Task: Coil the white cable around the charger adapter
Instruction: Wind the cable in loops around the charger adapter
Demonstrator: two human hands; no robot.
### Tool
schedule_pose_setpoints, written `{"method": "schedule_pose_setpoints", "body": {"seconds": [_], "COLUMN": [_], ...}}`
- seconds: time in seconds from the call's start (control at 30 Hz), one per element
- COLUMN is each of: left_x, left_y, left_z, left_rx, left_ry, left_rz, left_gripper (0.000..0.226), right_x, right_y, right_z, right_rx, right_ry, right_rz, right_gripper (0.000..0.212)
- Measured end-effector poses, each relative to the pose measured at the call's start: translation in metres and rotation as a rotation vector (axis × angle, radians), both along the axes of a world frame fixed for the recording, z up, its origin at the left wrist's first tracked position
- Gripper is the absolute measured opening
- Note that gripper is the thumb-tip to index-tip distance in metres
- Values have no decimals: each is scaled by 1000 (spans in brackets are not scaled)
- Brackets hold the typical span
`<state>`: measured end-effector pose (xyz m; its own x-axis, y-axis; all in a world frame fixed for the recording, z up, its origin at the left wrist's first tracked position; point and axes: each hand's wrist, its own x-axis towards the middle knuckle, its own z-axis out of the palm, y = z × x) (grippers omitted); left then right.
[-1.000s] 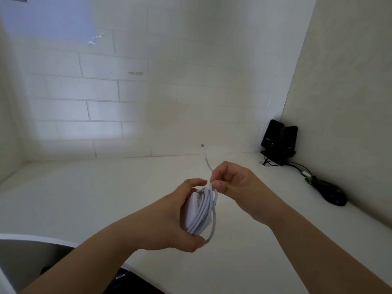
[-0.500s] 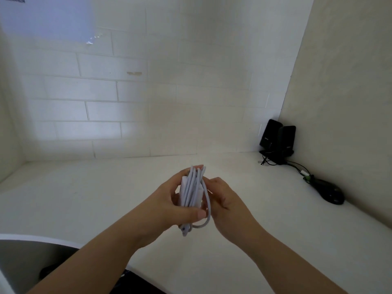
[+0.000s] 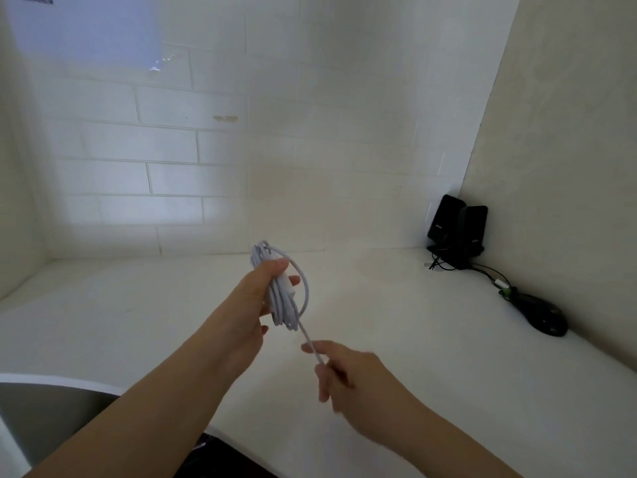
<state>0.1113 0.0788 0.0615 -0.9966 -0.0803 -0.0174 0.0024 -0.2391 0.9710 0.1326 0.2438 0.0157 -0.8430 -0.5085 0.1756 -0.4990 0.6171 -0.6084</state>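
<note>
White cable point(image 3: 306, 334) stretched between gripping left hand point(image 3: 253, 301) and pinching right hand point(image 3: 348, 377).

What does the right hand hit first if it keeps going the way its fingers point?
Likely the left hand with the cable coiled on the adapter. The right hand points up and left along the cable tail toward them; depth is unclear.

White counter point(image 3: 138, 305) bears black speakers point(image 3: 456, 229) and mouse point(image 3: 544, 313).

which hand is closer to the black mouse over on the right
Right. The right hand is in front of the mouse, toward its left; the left hand is farther left.
</note>
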Motion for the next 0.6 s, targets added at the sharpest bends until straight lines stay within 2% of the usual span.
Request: {"method": "schedule_pose_setpoints", "body": {"seconds": [0.13,0.23,0.3,0.33,0.47,0.53,0.6], "left_x": [-8,-4,3,6,10,13,14], "left_y": [2,3,6,8,16,20,25], "left_z": [-11,-23,-26,-28,-30,-29,-31], "left_rx": [85,-121,-237,-263,-297,-251,-216], "left_ry": [45,64,81,91,91,79,54], "left_rz": [157,228,239,217,181,153,125], "left_gripper": [23,38,44,46,42,41,61], "right_x": [26,28,23,20,9,5,4], "right_y": [-17,-20,-9,-4,2,0,-4], "right_z": [1,18,36,44,54,49,43], "right_rx": [400,476,305,164,-459,-587,-566], "right_ry": [77,263,312,269,-128,-171,-66], "right_rz": [124,121,88,44,-42,-37,-72], "right_gripper": [36,28,21,16,5,6,11]}}
